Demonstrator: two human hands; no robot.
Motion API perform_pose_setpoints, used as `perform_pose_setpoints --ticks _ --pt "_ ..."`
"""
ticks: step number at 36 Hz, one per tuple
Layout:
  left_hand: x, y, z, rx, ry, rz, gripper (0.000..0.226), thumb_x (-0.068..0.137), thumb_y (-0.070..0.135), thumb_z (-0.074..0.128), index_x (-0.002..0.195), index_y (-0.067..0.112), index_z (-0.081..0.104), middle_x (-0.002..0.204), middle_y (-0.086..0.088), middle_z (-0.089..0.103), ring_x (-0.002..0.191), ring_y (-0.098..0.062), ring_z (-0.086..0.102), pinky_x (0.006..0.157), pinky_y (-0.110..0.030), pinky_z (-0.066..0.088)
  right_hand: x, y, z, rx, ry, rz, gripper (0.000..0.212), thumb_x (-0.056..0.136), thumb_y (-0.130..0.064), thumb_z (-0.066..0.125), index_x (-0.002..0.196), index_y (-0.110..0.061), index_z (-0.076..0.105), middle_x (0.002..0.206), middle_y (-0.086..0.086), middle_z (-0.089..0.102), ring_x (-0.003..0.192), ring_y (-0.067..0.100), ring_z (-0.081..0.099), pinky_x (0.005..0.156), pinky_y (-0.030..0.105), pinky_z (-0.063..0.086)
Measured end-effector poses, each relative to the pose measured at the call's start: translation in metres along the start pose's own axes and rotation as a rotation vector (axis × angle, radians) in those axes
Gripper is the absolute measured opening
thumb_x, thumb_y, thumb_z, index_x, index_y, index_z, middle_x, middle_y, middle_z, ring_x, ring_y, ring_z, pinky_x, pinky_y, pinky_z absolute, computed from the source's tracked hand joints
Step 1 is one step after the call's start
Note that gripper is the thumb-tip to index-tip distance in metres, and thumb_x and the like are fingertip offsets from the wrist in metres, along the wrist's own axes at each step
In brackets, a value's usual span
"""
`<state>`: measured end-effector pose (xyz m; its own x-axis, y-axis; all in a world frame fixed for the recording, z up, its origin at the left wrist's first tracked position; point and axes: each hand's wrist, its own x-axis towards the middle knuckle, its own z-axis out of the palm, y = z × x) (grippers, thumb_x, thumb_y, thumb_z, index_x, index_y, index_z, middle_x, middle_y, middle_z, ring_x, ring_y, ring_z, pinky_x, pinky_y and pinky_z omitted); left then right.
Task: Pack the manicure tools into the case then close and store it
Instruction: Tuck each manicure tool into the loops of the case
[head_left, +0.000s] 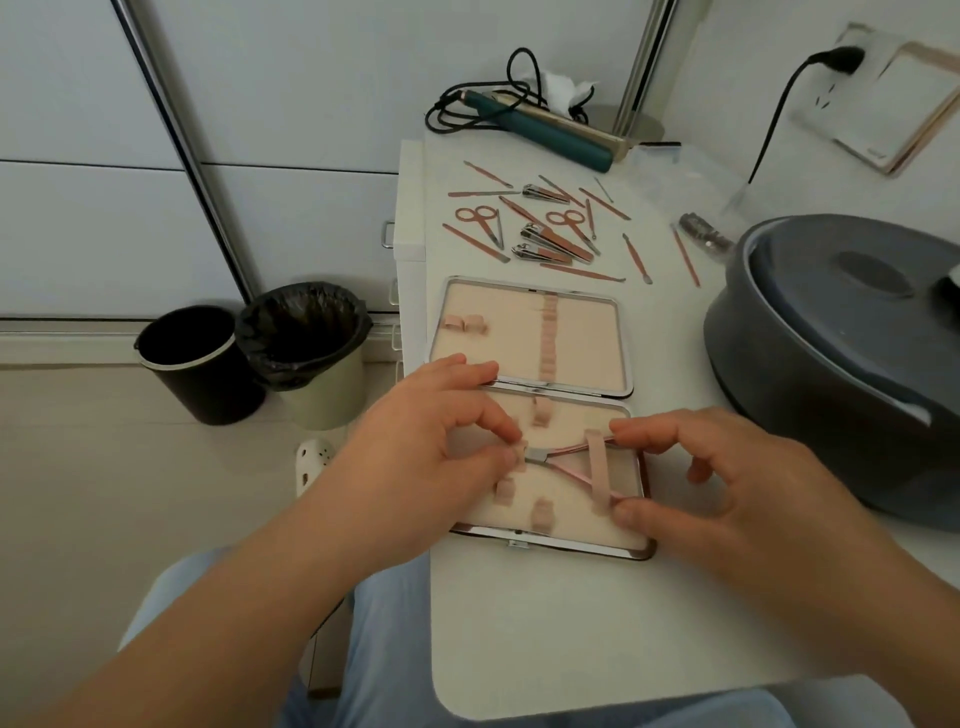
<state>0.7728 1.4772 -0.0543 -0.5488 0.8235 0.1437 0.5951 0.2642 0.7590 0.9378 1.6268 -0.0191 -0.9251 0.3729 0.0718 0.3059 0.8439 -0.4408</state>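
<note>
2 bare hands work over an open manicure case (535, 364) lying flat on a white table (519, 623), where 1 cuticle nipper (558, 461) sits in the near half under an elastic strap (597, 470). The left hand (441, 441) pinches at the nipper's steel jaw end beside a small loop, and the right hand (727, 483) pinches the spread handle ends, fingers curled. The nipper looks light, rigid and smooth, best held by its handles; the loose tools (545, 228) lie beyond the case, still unpacked.
</note>
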Motion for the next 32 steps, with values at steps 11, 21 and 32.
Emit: perform_pose_setpoints --ticks 11,21,32 --pt "-0.002 0.002 0.001 -0.008 0.022 -0.002 0.009 0.075 0.033 0.068 0.074 0.042 0.068 0.114 0.044 0.034 0.111 0.034 0.01 0.086 0.012 0.003 0.006 0.01 -0.007 -0.031 -0.098 0.003 0.048 0.054 -0.071 0.051 0.099 -0.071 0.036 0.099 -0.047 0.041 0.099 -0.025 0.035 0.069 -0.006 0.035" --pt "-0.002 0.005 0.003 -0.022 0.069 -0.002 0.017 0.073 0.031 0.07 0.069 0.048 0.067 0.112 0.044 0.036 0.115 0.031 0.013 0.086 0.011 0.004 0.008 0.011 -0.004 -0.117 -0.07 -0.097 0.034 0.062 -0.067 0.051 0.093 -0.061 0.04 0.091 -0.041 0.039 0.101 -0.028 0.027 0.076 -0.009 0.025" --pt "-0.005 0.006 0.008 0.033 0.095 -0.003 0.011 0.075 0.035 0.067 0.073 0.046 0.067 0.112 0.045 0.03 0.112 0.031 0.011 0.084 0.012 -0.001 0.011 0.008 -0.001 -0.06 -0.029 -0.136 0.027 0.07 -0.053 0.054 0.096 -0.051 0.049 0.108 -0.039 0.041 0.105 -0.013 0.038 0.08 0.0 0.031"
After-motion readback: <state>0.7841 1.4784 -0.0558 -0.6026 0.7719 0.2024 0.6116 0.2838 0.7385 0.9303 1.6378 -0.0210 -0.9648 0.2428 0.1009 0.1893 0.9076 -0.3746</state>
